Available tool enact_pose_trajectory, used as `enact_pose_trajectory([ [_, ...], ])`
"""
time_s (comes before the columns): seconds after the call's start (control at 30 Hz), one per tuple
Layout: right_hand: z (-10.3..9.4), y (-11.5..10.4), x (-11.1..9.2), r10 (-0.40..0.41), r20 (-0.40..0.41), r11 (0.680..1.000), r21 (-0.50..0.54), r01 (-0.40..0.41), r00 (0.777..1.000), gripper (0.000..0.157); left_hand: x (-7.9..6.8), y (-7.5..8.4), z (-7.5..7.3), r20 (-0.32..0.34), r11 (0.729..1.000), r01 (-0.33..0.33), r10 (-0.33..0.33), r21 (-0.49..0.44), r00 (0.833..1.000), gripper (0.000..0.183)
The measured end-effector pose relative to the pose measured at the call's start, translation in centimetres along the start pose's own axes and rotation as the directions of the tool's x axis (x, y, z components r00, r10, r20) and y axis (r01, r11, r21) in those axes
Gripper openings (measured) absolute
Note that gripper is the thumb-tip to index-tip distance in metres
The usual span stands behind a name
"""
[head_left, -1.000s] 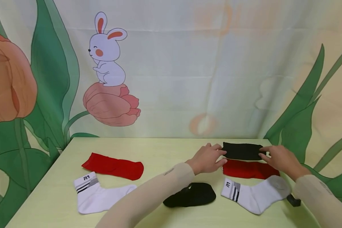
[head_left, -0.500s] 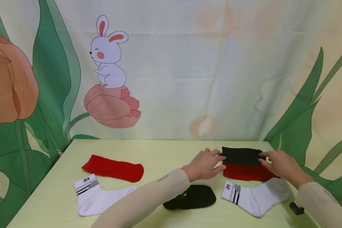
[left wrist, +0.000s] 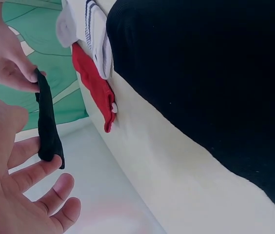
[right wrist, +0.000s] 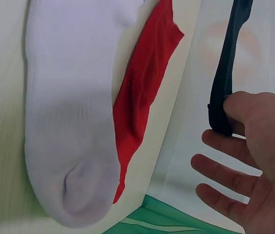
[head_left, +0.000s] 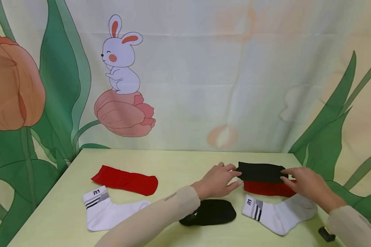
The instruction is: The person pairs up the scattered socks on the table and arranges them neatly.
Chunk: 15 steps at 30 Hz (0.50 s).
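A black sock [head_left: 261, 172] is stretched sideways at the back right, held off the table between both hands. My left hand [head_left: 217, 181] pinches its left end, the other fingers spread. At the opposite end, my right hand [head_left: 312, 187] grips it between thumb and forefinger; the right wrist view shows the sock [right wrist: 223, 73] hanging in that pinch. Behind it in the head view, a red sock [head_left: 266, 189] lies partly hidden on the table. Nearer than the red one is a white striped sock [head_left: 278, 212], its toe close to my right forearm.
Another black sock [head_left: 217, 212] lies front centre, partly covered by my left sleeve. On the left are a second red sock [head_left: 126, 180] and a second white sock [head_left: 103, 209], whose toe meets the sleeve. A printed curtain [head_left: 185, 85] hangs behind the table [head_left: 179, 161].
Both hands have brought the pinched black sock nearer and slightly left, so it covers more of the red sock in the head view. The other socks stay put.
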State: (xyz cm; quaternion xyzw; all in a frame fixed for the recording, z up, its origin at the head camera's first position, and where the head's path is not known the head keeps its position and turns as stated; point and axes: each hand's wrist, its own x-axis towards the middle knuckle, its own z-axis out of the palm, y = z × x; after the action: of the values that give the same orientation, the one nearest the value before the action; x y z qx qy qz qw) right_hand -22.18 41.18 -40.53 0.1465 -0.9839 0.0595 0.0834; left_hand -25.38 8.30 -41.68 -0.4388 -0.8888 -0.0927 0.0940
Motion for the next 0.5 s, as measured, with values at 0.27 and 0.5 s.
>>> enact_pose_trajectory([
  [0.27, -0.1, -1.4, -0.5, -0.023, 0.006, 1.0, -0.01, 0.023, 1.0, 0.033, -1.7, -0.1, -0.5, -0.001, 1.0, -0.014, 0.014, -0.011, 1.0, 0.041],
  [0.5, -0.5, -2.3, -0.7, -0.059, -0.029, 0.998, -0.018, 0.058, 0.998, 0.031, -2.9, -0.4, -1.0, -0.031, 0.999, -0.028, 0.027, -0.026, 0.999, 0.04],
])
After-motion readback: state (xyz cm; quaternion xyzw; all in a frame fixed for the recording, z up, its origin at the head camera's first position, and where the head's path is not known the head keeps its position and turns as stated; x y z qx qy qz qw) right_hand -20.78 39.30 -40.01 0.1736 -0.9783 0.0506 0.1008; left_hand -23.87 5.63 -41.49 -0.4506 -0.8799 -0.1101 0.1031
